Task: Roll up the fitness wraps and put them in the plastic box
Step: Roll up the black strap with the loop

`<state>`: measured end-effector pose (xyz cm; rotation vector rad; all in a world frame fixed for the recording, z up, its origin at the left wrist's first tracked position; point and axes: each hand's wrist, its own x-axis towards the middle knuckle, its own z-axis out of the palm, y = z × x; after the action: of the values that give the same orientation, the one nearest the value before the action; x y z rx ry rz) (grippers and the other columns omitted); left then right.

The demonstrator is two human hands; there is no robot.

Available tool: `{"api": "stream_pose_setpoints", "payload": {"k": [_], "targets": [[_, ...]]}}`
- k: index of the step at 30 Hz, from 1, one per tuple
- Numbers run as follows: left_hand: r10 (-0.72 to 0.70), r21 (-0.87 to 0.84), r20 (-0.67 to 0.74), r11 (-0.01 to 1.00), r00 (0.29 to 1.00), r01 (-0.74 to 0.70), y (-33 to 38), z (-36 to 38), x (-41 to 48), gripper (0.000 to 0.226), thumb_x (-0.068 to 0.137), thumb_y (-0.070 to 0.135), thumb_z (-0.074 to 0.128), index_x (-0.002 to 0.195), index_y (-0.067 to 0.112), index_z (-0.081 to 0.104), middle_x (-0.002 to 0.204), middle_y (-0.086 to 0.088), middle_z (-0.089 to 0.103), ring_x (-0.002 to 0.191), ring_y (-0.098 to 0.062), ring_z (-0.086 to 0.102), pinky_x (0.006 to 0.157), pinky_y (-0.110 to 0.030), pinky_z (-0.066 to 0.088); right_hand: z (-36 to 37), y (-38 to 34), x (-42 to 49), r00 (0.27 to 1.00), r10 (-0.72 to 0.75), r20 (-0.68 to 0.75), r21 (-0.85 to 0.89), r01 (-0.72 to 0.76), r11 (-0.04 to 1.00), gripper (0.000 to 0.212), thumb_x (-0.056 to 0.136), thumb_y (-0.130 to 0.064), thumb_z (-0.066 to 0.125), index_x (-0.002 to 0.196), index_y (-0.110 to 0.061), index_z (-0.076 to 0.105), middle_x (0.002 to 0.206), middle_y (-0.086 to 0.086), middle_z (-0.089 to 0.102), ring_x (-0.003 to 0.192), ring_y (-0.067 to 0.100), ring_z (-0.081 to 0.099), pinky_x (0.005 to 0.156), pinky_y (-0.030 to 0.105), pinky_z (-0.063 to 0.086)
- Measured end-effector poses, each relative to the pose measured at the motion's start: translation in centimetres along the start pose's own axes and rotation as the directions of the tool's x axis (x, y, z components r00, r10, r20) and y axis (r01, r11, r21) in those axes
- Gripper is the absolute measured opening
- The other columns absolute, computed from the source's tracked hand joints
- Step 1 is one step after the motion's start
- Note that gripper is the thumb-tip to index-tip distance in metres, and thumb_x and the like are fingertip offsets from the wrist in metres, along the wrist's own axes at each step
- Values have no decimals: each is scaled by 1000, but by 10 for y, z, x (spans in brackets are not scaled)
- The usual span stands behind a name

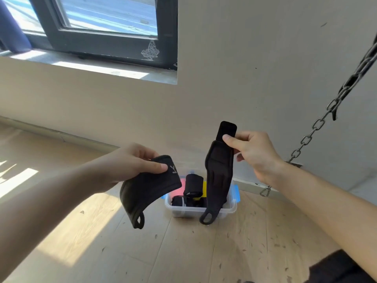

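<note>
My left hand (130, 162) pinches one end of a black fitness wrap (146, 188) that hangs curved down to the left, its thumb loop at the bottom. My right hand (253, 152) pinches the top of a second black wrap (219, 172), which dangles straight down with its loop in front of the box. Below and between both hands, a clear plastic box (195, 210) with blue clips stands on the wooden floor. Inside it lie rolled black wraps (192, 187) over pink and yellow items.
A metal chain (318, 123) with a carabiner hangs at the right, running down toward the floor by the wall. A dark-framed window (106, 37) and sill sit upper left. The beige wall stands just behind the box. Sunlight patches fall on the scuffed floor at left.
</note>
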<state>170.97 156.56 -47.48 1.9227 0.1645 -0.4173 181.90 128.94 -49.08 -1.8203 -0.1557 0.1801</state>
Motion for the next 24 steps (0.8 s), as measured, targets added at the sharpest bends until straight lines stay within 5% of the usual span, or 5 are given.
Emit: {"api": "stream_pose_setpoints", "payload": {"k": [4,7,12,24], "targets": [[5,-84,52,996,999,0,-1,6,-1,19,99,19,63,104,8,77,98,-11,78,87,-20,74,71,-24,55,7,-3,-7,988,74,138,152,-95,984,8,93,-16,71,93,-11,77,85,2,76,73,15,68,66,27,54],[21,-120,96,993,995,-10,-2,12,2,23,102,11,56,117,7,73,111,-12,77,105,-26,74,91,-37,58,13,-1,-13,970,70,232,206,-119,971,11,93,-12,68,97,-5,75,95,12,76,81,22,72,72,29,59],[12,-125,65,992,998,-3,-4,20,7,21,102,10,58,115,7,74,110,-12,78,106,-28,74,95,-42,57,22,3,-23,975,30,219,276,-92,957,17,92,-5,67,103,6,73,102,23,75,91,31,74,83,37,62],[24,-173,103,985,994,-6,-8,27,16,25,102,4,54,119,4,73,118,-17,75,117,-35,68,103,-47,53,43,12,-36,947,-67,313,218,-2,976,8,89,0,71,91,5,76,88,16,78,80,22,74,75,26,61]]}}
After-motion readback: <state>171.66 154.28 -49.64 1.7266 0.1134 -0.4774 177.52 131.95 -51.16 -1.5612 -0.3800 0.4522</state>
